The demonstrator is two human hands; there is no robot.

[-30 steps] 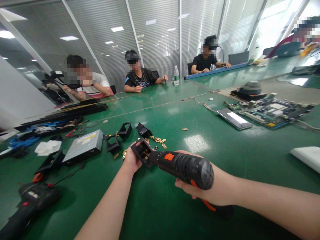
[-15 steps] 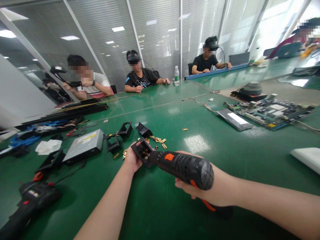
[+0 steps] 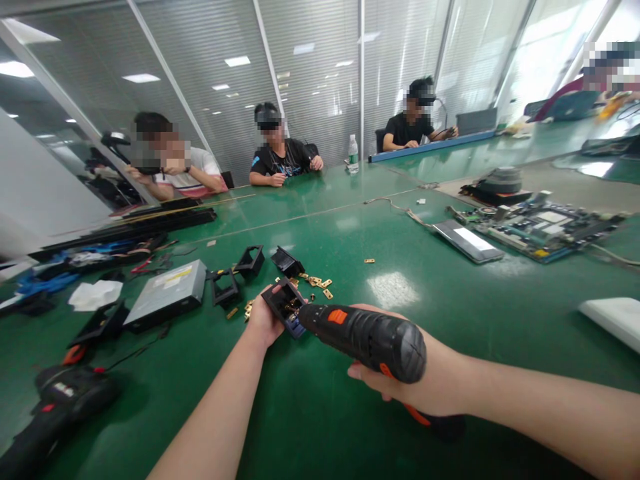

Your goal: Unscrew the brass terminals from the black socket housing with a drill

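Note:
A black plastic housing (image 3: 281,298), tilted with its open side towards me, is gripped in my left hand (image 3: 264,320). Brass-coloured pieces show inside it. My right hand (image 3: 400,380) is wrapped round the handle of a black and orange cordless drill (image 3: 367,333). The drill's nose points into the housing; its tip is hidden inside. Loose brass plates (image 3: 320,283) lie on the table just beyond the housing, and a few more are beside my left hand. Further black plastic housings (image 3: 250,261) stand behind it.
On the green table (image 3: 310,227), a second drill (image 3: 65,400) lies at the left near a silver disc drive (image 3: 170,290). Circuit boards (image 3: 555,223) and a flat grey device (image 3: 467,240) sit at the right. A water bottle (image 3: 353,155) stands at the back, where several people sit.
My hands, the housing and the drill keep almost the same place. A bluish light now shows on the housing's lower edge. Across the table, one person's hand has moved closer to their body.

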